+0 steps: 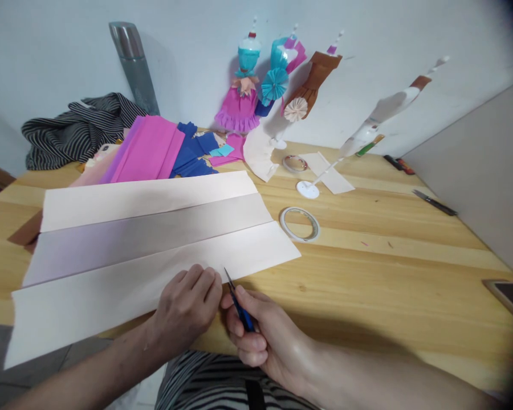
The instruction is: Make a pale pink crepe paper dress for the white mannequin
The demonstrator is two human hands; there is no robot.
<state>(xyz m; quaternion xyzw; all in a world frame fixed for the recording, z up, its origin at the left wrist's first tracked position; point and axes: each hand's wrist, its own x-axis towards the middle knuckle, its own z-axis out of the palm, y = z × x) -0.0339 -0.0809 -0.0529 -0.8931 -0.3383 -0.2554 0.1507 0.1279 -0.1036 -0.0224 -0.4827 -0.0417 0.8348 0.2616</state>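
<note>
A large sheet of pale cream paper point(154, 245) with two long fold lines lies across the table, its near edge hanging over at the left. My left hand point(190, 299) is closed on that near edge, knuckles up and fingers curled under, so the fingertips are hidden. Beside it, almost touching, my right hand point(260, 330) wraps round what look like small scissors with blue handles point(244, 319). Their dark pointed tip aims up and away, close to the paper's near edge. Whether the blades are parted, I cannot tell.
Rolls of tape point(300, 224) lie right of the paper. Behind stand several small dress forms point(243, 85) in coloured paper and a bare white one point(367, 128). Pink folded paper point(149, 148), a striped cloth point(81, 131) and a bottle point(134, 68) are back left; a craft knife point(435, 203) and phone point(508, 299) right.
</note>
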